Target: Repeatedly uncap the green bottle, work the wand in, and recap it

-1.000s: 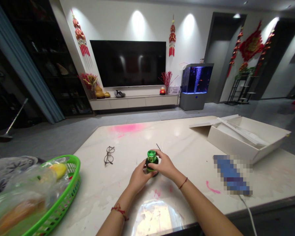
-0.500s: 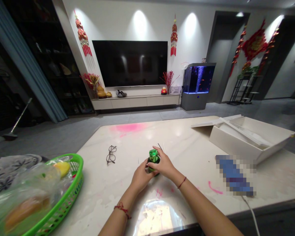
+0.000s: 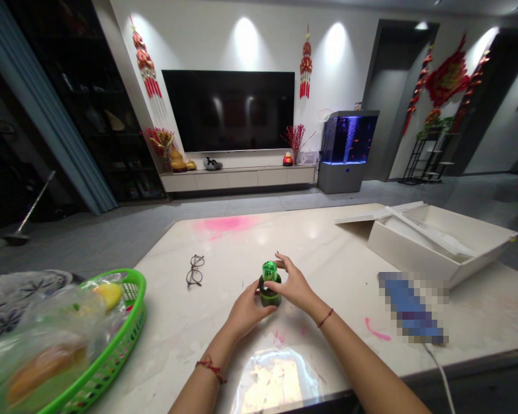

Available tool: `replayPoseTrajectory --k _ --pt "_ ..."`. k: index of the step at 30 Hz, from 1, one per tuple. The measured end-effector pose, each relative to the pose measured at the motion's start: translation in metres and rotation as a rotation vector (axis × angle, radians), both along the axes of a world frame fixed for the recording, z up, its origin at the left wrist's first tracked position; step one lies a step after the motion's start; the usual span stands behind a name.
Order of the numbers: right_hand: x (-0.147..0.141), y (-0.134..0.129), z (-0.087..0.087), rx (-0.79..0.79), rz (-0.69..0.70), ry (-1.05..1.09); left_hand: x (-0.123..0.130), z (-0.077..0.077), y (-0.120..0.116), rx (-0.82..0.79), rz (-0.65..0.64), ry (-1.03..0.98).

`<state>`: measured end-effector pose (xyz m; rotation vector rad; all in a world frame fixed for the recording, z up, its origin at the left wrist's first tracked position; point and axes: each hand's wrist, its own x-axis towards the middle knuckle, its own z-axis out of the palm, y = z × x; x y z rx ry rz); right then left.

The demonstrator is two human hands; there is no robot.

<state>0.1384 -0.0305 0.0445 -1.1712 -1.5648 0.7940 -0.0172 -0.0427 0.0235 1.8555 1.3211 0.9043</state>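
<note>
A small, dark green round container with a shiny green ribbed top [image 3: 269,271] stands upright on the table in front of me. My left hand [image 3: 247,311] curves around its left side, thumb along the near lower edge. From the right, my right hand [image 3: 297,286] grips it near the top, its thumb across the front and fingers reaching behind. Some of those fingers are hidden by the hand. A tiny dark tip shows by the right fingertips; I cannot make out what it is.
Eyeglasses [image 3: 195,270] lie left of my hands. A green basket [image 3: 138,287] with plastic-bagged items is at the left edge. On the right are an open white box [image 3: 414,253] and a pixelated blue item [image 3: 410,307] with a white cable [image 3: 440,368]. Pink stains mark the tabletop [image 3: 168,345].
My right hand has shifted slightly, with its fingers more raised. More of the container's dark body shows between the hands. The left hand has moved slightly lower and left.
</note>
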Motion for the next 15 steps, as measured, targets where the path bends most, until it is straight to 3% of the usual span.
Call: replayPoseTrajectory --k 7,11,15 --pt "0.013 0.005 -0.005 0.001 0.023 -0.008 -0.009 0.016 -0.005 -0.075 0.036 -0.018" --pt "0.019 0.005 0.000 0.037 0.048 -0.061 -0.012 0.026 -0.006 -0.089 0.070 -0.087" --pt "0.024 0.005 0.007 0.037 0.044 -0.111 -0.014 0.027 -0.003 -0.173 0.170 -0.122"
